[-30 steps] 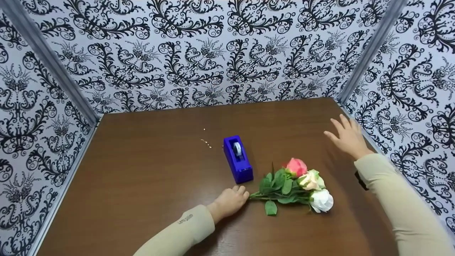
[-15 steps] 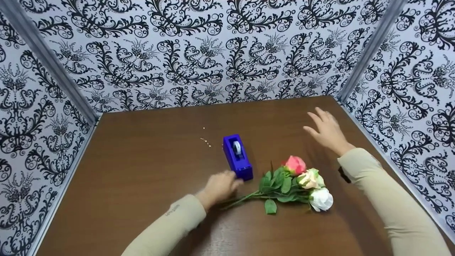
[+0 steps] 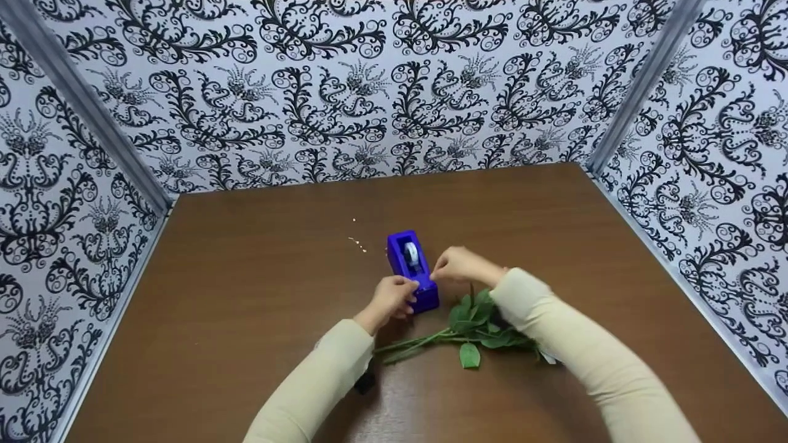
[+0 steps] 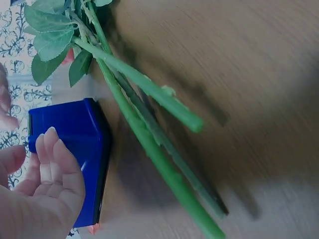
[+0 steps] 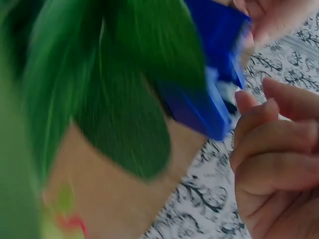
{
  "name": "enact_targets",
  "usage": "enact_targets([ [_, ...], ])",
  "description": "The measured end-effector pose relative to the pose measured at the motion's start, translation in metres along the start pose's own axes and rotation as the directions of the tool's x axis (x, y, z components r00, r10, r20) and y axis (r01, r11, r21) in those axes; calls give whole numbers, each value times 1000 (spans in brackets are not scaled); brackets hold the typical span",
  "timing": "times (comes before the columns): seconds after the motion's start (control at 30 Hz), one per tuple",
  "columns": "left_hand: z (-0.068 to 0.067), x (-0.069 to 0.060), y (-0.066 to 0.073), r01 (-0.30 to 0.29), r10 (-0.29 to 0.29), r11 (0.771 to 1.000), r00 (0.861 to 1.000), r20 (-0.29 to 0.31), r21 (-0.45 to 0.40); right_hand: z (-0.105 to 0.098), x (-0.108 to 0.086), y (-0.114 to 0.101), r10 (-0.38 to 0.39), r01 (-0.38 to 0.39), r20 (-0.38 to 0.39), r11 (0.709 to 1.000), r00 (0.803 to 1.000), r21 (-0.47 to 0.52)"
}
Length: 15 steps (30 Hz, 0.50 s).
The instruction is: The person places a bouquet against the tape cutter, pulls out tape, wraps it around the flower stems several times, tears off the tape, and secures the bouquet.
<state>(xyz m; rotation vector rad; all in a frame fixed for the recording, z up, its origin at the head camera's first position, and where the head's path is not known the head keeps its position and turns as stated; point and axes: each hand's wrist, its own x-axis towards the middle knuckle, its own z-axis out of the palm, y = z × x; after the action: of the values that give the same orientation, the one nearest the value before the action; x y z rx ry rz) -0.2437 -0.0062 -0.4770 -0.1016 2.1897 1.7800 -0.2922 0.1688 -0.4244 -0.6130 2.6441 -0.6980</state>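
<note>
A blue tape dispenser (image 3: 426,301) stands on the table with a clear roll in its slot. My left hand (image 3: 389,296) is at its front end, thumb and index finger close together by the top front edge; whether they pinch the tape end cannot be seen. In the right wrist view my right hand (image 5: 279,159) has loosely bent fingers and nothing visible between them, close to the dispenser's side. Artificial roses lie beside the dispenser; their leaves (image 3: 471,320) and green stems (image 4: 169,104) show, while my right sleeve hides most of the blossoms.
Small pale bits (image 3: 358,245) lie on the brown table (image 3: 258,277) left of the dispenser. Patterned walls (image 3: 332,98) enclose the table at the back and both sides. The stems reach close to my left sleeve (image 3: 345,344).
My left hand has left the stem ends and moved up to the dispenser's front. My right hand has come in from the far right, over the roses, to the dispenser's right side.
</note>
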Motion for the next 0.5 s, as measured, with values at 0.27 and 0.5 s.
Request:
enact_targets([
  [0.27,1,2,0,101,-101,995,995,6,3,23,13,-3,243,-253,71,915,967,315],
  [0.5,4,4,-1,94,-94,996,995,-26,-7,19,10,-6,301,-369,214,774,929,514],
])
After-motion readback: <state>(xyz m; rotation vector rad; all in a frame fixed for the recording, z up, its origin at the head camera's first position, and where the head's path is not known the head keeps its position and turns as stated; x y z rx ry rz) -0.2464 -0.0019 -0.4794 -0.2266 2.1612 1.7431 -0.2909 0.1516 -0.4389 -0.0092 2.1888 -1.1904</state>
